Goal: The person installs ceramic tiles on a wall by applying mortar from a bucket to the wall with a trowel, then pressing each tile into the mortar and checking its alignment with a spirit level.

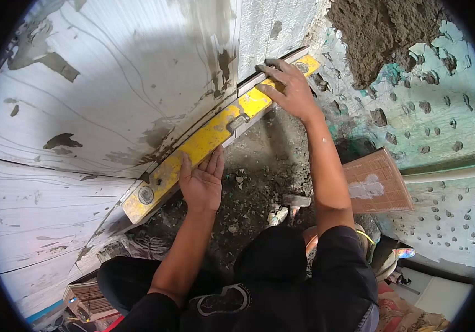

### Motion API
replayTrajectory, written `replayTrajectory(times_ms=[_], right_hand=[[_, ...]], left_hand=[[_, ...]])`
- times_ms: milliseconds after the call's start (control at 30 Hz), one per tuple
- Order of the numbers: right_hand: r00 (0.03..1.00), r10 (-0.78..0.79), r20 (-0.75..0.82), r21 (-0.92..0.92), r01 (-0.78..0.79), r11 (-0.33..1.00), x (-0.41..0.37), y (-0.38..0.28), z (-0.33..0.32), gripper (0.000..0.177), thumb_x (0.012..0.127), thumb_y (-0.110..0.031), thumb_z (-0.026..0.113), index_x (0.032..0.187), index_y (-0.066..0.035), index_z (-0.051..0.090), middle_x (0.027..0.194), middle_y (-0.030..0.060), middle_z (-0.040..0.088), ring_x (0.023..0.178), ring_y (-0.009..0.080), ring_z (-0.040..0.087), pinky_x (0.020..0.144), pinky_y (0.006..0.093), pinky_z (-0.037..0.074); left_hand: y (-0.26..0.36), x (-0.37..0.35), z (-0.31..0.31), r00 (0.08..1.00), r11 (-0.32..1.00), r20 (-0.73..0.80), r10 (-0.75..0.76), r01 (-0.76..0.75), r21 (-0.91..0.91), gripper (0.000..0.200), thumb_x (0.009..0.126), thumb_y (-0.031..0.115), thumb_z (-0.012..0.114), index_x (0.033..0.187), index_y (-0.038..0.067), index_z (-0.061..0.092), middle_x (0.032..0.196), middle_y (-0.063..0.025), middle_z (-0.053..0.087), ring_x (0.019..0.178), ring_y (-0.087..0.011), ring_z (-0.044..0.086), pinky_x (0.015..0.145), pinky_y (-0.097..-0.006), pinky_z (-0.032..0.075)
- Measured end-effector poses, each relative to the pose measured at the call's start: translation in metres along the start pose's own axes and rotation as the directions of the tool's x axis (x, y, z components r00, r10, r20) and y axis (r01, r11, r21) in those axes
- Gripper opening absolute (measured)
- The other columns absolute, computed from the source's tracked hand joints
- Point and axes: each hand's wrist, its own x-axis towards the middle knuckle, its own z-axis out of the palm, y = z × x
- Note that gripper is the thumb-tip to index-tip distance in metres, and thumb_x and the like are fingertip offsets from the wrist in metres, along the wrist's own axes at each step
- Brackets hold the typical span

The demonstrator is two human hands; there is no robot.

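A long yellow spirit level (210,131), mortar-smeared, with round vials near its ends, slants from 8 o'clock up to 1 o'clock along the base of the white, grey-streaked wall tiles (110,88). I judge it could slide or roll off its line, since neither hand is wrapped around it. Uneven pressure could pivot it, the upper end being pressed more than the lower. The smears on its face could hide a vial, and grit caught behind it could spoil a reading. Pushing hard might also nudge a tile whose mortar is soft, though I can't tell whether any is.

Relative to the grip, the level passes under the right hand (295,91) at 1 o'clock, near its upper end: fingers spread, draped across it, not clenched. The left hand (201,185), just off centre towards 8 o'clock, is open, palm up, its fingertips at the level's lower edge; I see no clasp there. The level's lower end runs on beyond this hand.

Farther out, dark rubble (240,180) covers the ground below the level. A hammer (297,201) lies at 4 o'clock, a brown rectangular tile (384,171) leans at 3 o'clock, and rough grey mortar (384,33) coats the pale green wall (414,130) between 1 and 2 o'clock.
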Motion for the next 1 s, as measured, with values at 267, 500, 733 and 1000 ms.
replayTrajectory(times_ms=[267,500,733,1000], right_hand=[[0.981,0.119,0.153,0.061,-0.13,0.99,0.0041,-0.0002,-0.0021,0.043,0.073,-0.036,0.065,0.108,-0.012,0.06,0.106,0.0111,0.054,0.098,0.0297,0.051,0.084,0.0359,0.041],[0.993,0.085,0.084,0.085,-0.092,0.992,0.0013,-0.0038,-0.0017,0.042,0.073,-0.036,0.065,0.106,-0.011,0.06,0.104,0.0109,0.054,0.097,0.0296,0.051,0.083,0.0372,0.041],[0.99,0.121,0.072,0.068,-0.126,0.99,-0.003,-0.0072,-0.0004,0.044,0.074,-0.038,0.064,0.111,-0.014,0.059,0.116,0.0101,0.051,0.104,0.0297,0.05,0.088,0.0374,0.041],[0.992,0.116,-0.05,0.143,-0.107,0.984,-0.0043,-0.0072,0.0062,0.041,0.072,-0.032,0.066,0.107,-0.012,0.06,0.11,0.0118,0.053,0.099,0.0312,0.05,0.087,0.0391,0.039]], left_hand=[[0.0001,-0.0008,0.0036,1.0,1.0,-0.023,0.01,-0.01,0.016,0.053,0.088,0.036,0.045,0.125,0.0,0.036,0.124,-0.0188,0.042,0.115,-0.0291,0.045,0.094,-0.0362,0.041],[0.0,-0.0015,0.004,1.0,1.0,-0.021,0.011,-0.01,0.016,0.053,0.088,0.036,0.046,0.124,-0.001,0.036,0.123,-0.0198,0.043,0.115,-0.0298,0.045,0.094,-0.0373,0.041],[0.0004,-0.0029,0.0079,0.999,0.999,-0.037,0.033,-0.032,0.042,0.053,0.087,0.037,0.047,0.123,-0.001,0.038,0.121,-0.0203,0.044,0.113,-0.0299,0.046,0.094,-0.0367,0.041],[0.003,-0.0016,0.0037,1.0,0.999,-0.012,-0.02,0.019,-0.049,0.053,0.086,0.033,0.051,0.123,-0.002,0.038,0.123,-0.0195,0.043,0.114,-0.03,0.045,0.094,-0.038,0.042]])
